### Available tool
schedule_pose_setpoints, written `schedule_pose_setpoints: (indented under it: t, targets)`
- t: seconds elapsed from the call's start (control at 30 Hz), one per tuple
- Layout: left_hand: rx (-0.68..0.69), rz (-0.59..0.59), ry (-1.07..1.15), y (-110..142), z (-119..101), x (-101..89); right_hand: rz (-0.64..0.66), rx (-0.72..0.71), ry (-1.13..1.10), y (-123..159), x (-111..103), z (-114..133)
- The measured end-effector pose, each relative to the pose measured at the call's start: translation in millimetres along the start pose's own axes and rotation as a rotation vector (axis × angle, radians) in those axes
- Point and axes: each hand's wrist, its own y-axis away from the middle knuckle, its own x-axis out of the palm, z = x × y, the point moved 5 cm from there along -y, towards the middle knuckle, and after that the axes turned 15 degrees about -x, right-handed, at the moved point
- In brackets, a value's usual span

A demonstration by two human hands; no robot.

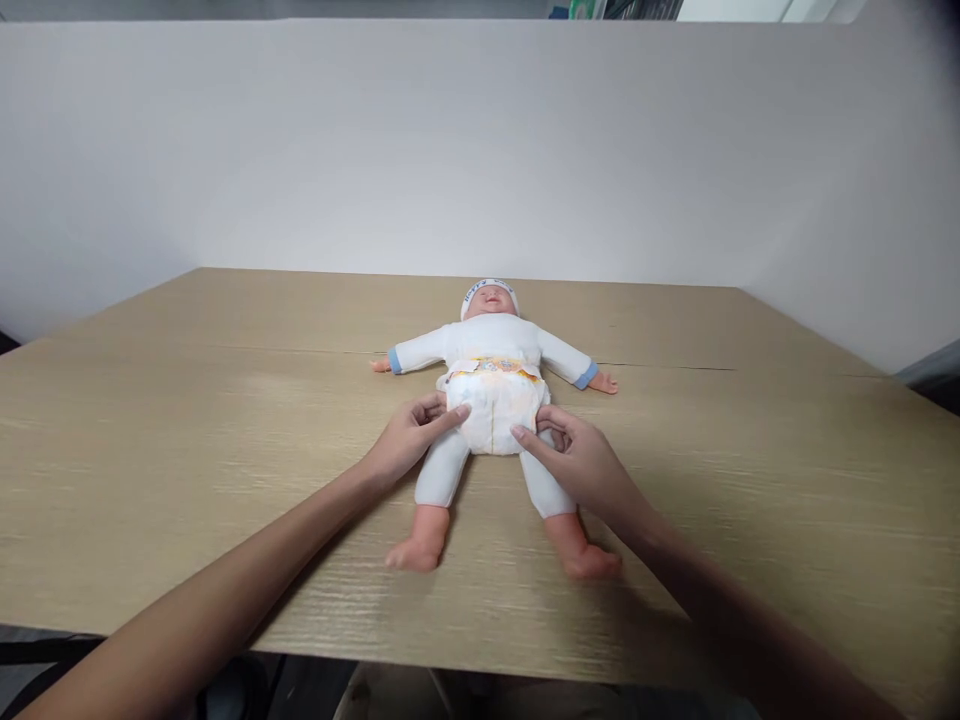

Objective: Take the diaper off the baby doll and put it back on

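Observation:
A baby doll (493,338) lies on its back on the table, arms spread and legs apart, with its head at the far side. It wears a white suit with blue cuffs and a white printed cap. Around its hips is a white diaper (493,410) with an orange patterned waistband. My left hand (420,430) pinches the diaper's edge at the left leg opening, thumb on top. On the other side, my right hand (566,445) grips the diaper's right edge between thumb and fingers. Some of my fingertips are hidden behind the diaper's edges.
The wooden table (225,480) has a thin seam running across it behind the diaper. A pale partition (465,150) rises at the back and along the sides. The table's front edge lies close below the doll's feet.

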Motion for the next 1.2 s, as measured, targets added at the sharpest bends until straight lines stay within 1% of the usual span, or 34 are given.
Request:
schedule_pose_setpoints:
  t: [0.07, 0.13, 0.23, 0.33, 0.43, 0.53, 0.6, 0.67, 0.73, 0.77, 0.83, 0.9, 0.97, 1.0, 1.07, 1.13, 1.2]
  targets:
    - [0.027, -0.037, -0.017, -3, 2, -1.5, -0.014, -0.042, 0.096, -1, -4, 3]
    - [0.064, -0.068, -0.049, -5, 3, -1.8, -0.039, -0.115, 0.186, -1, -6, 7]
    - [0.123, -0.113, -0.113, -4, 0, -1.8, -0.081, -0.188, 0.269, 0, -8, 14]
    - [0.195, -0.175, -0.219, 0, -5, -5.2, -0.117, -0.179, 0.240, 3, -12, 16]
    - [0.286, -0.258, -0.358, 9, -9, -14.9, -0.145, -0.184, 0.156, 11, -17, 14]
    - [0.393, -0.353, -0.445, 18, -10, -31.8, -0.198, -0.213, 0.122, 20, -26, 6]
    - [0.481, -0.423, -0.512, 18, -11, -44.6, -0.266, -0.234, 0.152, 20, -35, -5]
    - [0.572, -0.521, -0.638, 11, -15, -56.0, -0.347, -0.298, 0.254, 11, -45, -17]
    - [0.630, -0.630, -0.819, -7, -20, -63.4, -0.401, -0.381, 0.434, -10, -51, -29]
    - [0.635, -0.674, -0.911, -19, -23, -65.5, -0.405, -0.408, 0.536, -24, -52, -36]
    - [0.601, -0.738, -1.058, -46, -29, -67.9, -0.356, -0.414, 0.706, -55, -48, -54]
    - [0.530, -0.787, -1.134, -69, -35, -70.0, -0.255, -0.398, 0.793, -82, -41, -73]
    - [0.463, -0.826, -1.167, -84, -39, -72.7, -0.156, -0.380, 0.827, -99, -35, -91]
    - [0.441, -0.834, -1.179, -89, -40, -74.1, -0.123, -0.372, 0.836, -103, -33, -98]
    - [0.415, -0.834, -1.184, -92, -41, -77.7, -0.100, -0.352, 0.841, -106, -33, -107]
    - [0.376, -0.832, -1.157, -92, -41, -83.1, -0.112, -0.327, 0.821, -104, -36, -108]
    - [0.330, -0.839, -1.129, -91, -41, -87.2, -0.127, -0.278, 0.777, -102, -38, -103]
